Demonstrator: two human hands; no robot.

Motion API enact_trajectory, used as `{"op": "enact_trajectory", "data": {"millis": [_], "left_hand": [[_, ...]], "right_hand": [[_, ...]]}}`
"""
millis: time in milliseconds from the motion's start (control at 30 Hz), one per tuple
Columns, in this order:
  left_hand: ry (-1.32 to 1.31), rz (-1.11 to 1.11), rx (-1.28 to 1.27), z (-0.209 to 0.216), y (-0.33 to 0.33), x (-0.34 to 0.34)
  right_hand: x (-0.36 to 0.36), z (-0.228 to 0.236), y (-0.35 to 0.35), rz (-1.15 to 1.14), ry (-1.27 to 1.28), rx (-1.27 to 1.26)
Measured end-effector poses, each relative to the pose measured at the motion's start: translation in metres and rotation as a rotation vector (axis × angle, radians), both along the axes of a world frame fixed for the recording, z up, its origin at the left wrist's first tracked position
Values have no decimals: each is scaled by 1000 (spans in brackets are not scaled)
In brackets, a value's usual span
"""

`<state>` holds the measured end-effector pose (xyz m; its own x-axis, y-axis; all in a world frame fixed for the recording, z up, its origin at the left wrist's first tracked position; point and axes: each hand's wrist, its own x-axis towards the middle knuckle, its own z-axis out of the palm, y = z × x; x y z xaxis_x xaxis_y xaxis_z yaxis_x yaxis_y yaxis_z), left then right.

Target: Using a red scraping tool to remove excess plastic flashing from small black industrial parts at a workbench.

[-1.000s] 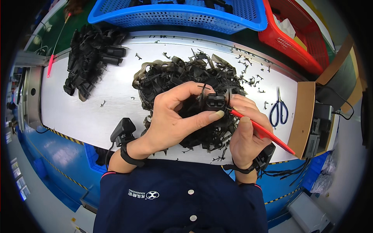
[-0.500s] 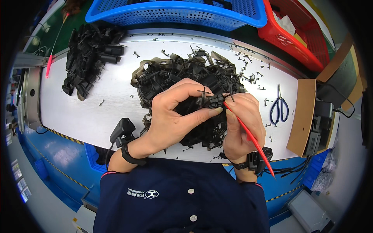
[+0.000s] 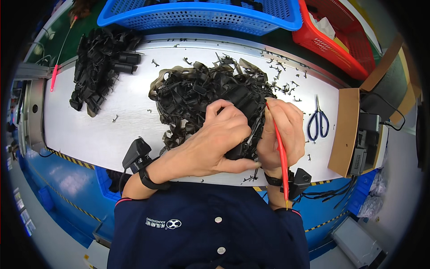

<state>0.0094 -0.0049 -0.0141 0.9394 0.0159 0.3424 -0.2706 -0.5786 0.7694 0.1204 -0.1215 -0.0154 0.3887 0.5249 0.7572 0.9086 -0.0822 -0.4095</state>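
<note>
One red pen-shaped tool (image 3: 281,152) is pinched by my right fingers (image 3: 289,123), likely for tip control; my left fingers (image 3: 226,123) arch over the black-parts pile (image 3: 192,89) on the surface (image 3: 130,103), grip indiscernible.

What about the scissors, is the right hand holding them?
No, the scissors lie on the white table, while the right hand holds a red tool.

The bare left hand (image 3: 221,139) has turned back-up, thumb and forefinger now spread apart over the tangled black plastic heap (image 3: 192,89). The slim red pen-shaped tool (image 3: 281,148) has swung closer to lengthwise toward the navy shirt (image 3: 251,224).
</note>
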Motion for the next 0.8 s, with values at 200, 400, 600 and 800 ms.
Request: {"op": "enact_trajectory", "data": {"millis": [200, 400, 600, 800], "left_hand": [[4, 138, 215, 3, 10, -4], [-412, 393, -114, 18, 16, -9], [-327, 417, -333, 32, 19, -15], [-190, 352, -181, 25, 12, -9]], "right_hand": [[9, -2, -2, -144, 25, 36], [11, -7, 2, -75, 340, -67], [8, -1, -2, 329, 670, -151], [5, 19, -12, 339, 838, 143]]}}
